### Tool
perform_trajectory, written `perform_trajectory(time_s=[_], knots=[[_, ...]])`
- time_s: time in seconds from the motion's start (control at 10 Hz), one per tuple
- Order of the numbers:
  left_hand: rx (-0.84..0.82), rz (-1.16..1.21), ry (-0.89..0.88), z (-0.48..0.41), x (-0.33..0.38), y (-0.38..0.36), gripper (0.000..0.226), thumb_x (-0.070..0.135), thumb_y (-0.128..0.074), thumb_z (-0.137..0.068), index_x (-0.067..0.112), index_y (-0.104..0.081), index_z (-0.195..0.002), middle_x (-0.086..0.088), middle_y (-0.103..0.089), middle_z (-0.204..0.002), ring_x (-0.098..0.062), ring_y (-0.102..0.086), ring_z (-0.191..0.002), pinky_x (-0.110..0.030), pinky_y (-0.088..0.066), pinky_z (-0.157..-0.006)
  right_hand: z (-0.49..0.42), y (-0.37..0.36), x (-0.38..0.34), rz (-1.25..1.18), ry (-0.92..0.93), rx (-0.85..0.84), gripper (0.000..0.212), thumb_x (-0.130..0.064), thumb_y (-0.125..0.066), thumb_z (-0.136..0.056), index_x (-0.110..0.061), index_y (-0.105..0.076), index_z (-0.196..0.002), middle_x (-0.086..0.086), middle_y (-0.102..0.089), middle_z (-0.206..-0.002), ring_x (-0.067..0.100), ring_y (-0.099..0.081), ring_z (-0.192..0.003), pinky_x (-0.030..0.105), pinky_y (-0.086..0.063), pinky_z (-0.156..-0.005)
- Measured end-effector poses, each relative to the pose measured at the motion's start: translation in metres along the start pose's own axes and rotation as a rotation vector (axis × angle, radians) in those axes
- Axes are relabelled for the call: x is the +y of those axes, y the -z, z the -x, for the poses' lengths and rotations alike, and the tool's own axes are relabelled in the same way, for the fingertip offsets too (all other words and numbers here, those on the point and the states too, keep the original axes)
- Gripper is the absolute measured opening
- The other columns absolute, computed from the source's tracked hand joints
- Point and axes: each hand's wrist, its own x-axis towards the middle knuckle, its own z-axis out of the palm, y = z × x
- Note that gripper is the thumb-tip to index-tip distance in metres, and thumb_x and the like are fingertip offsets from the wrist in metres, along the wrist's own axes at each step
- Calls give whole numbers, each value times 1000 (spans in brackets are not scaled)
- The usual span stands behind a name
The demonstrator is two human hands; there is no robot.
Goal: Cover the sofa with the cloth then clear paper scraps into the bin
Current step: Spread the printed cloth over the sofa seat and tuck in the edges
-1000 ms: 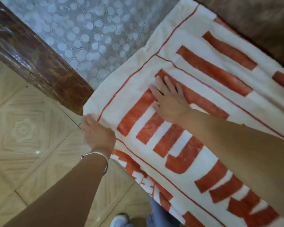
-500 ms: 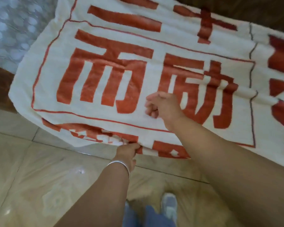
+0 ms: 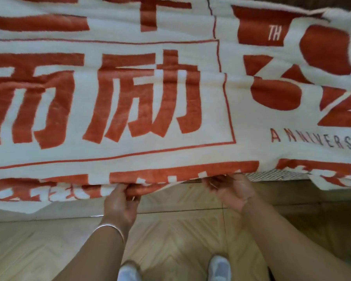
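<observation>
The cream terry cloth with large orange-red block lettering (image 3: 170, 94) lies spread across the sofa seat, covering almost all of it; only a strip of pale patterned upholstery (image 3: 276, 176) shows at the front edge of the sofa, right of centre. The cloth's near hem overhangs that front edge.

Left hand (image 3: 120, 201), silver bangle (image 3: 109, 228) at the wrist: fingers closed, pinching the overhanging hem. Right hand (image 3: 229, 191): fingers curled under the same hem just beside it, gripping the cloth.

Assessment: covering is well advanced, at the stage of adjusting the front hem; the exposed strip suggests the cloth is not yet squared. Clearing paper scraps appears not yet begun; no scraps and no bin are in view on the tan tiled floor (image 3: 180, 230).

Legible writing: large Chinese characters, "励" clearly read, "而" probable; "TH" in white on orange; "ANNIVERSA", cut off at the right frame edge.
</observation>
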Motion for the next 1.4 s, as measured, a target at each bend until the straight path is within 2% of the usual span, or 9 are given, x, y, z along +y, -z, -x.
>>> perform_trajectory(time_s=[0.2, 0.3, 0.4, 0.5, 0.7, 0.9, 1.0, 1.2, 1.4], knots=[[-71, -25, 10, 22, -16, -29, 22, 4, -49, -91, 24, -58, -92, 3, -74, -67, -10, -71, -59, -30, -59, -57, 13, -10, -26, -96, 131, -151, 72, -19, -96, -10, -10, -72, -77, 6, -73, -72, 19, -67, -66, 27, -58, -54], [174, -473, 44, 24, -20, -9, 16, 2, -54, -88, 17, -53, -84, -7, -59, -77, -15, -52, -60, -23, -44, -47, 21, -8, -23, 216, -1, 132, 21, -12, -78, -68, -10, -58, -65, 3, -55, -47, 8, -47, -32, 12, -37, -35], [303, -709, 14, 24, -25, 18, 13, 8, -64, -84, 8, -52, -80, -12, -52, -72, -17, -41, -52, -14, -34, -36, 33, 24, 2, 873, -288, 375, 30, -16, -51, -94, -7, -48, -65, 5, -43, -46, 10, -36, -32, 13, -25, -34], [317, -922, -19, 28, -28, 27, 19, 14, -66, -84, 1, -55, -92, -19, -55, -78, -23, -47, -55, -21, -42, -38, 47, 48, 28, 1063, -529, 434, 28, -15, -48, -96, -2, -50, -71, 7, -49, -43, 10, -38, -18, 9, -25, -28], [330, -1557, -130, 26, -27, 24, 37, 18, -64, -82, -5, -61, -111, -25, -64, -114, -37, -62, -104, -41, -51, -93, 27, 61, 46, 1293, -532, 498, 28, -15, -42, -95, -3, -50, -71, 7, -56, -59, 12, -47, -42, 18, -35, -37], [282, -1597, -105, 16, -39, 42, 36, 25, -64, -83, -6, -63, -100, -26, -67, -100, -38, -66, -91, -41, -55, -85, 18, 82, 62, 1150, -459, 577, 17, -16, -50, -94, -4, -50, -82, 12, -61, -78, 18, -55, -54, 17, -38, -36], [220, -1602, -54, 19, -43, 42, 29, 26, -61, -86, -2, -56, -88, -19, -60, -66, -31, -59, -58, -45, -54, -70, 10, 95, 62, 1214, -401, 568, 25, -20, -56, -90, -3, -52, -72, 10, -59, -57, 18, -55, -48, 24, -42, -46], [-137, -1956, -311, 37, -74, -13, 44, 31, -34, -93, 4, -61, -114, -14, -65, -116, -31, -60, -111, -32, -47, -90, 11, 117, 47, 1228, -300, 630, 27, -14, -49, -89, -12, -46, -63, 6, -48, -61, 23, -52, -59, 26, -46, -57], [-508, -1668, -510, 70, -132, -100, 21, 19, -60, -88, 10, -65, -107, 0, -63, -97, -12, -58, -85, -4, -43, -65, 12, 134, -16, 836, -6, 557, 16, -17, -58, -87, -13, -54, -71, 4, -55, -72, 23, -53, -74, 35, -47, -70]])
